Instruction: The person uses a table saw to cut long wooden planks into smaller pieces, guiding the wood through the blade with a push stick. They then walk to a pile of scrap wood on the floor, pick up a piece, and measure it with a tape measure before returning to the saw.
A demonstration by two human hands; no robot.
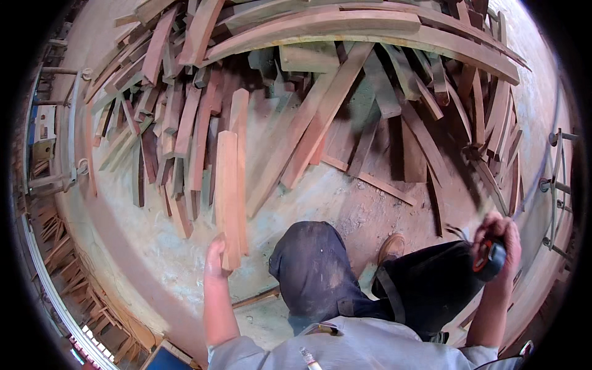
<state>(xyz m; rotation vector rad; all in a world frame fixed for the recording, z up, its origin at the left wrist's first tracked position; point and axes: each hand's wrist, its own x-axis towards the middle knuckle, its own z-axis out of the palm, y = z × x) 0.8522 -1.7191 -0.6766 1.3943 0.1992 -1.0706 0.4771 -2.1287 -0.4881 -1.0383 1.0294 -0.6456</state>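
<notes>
My left hand grips the near end of a squared wooden post, pale orange-brown. The post points away from me, and most of my fingers are hidden behind it. Just right of it, a second squared wooden piece runs nearly parallel; whether the two touch I cannot tell. On the far right, my right hand is closed round a black and orange tape measure, held above my bent leg.
A large heap of wooden beams and offcuts spreads across the floor ahead. Long curved-looking planks lie across its top. Metal frames stand at left and right. More timber pieces lie at far left.
</notes>
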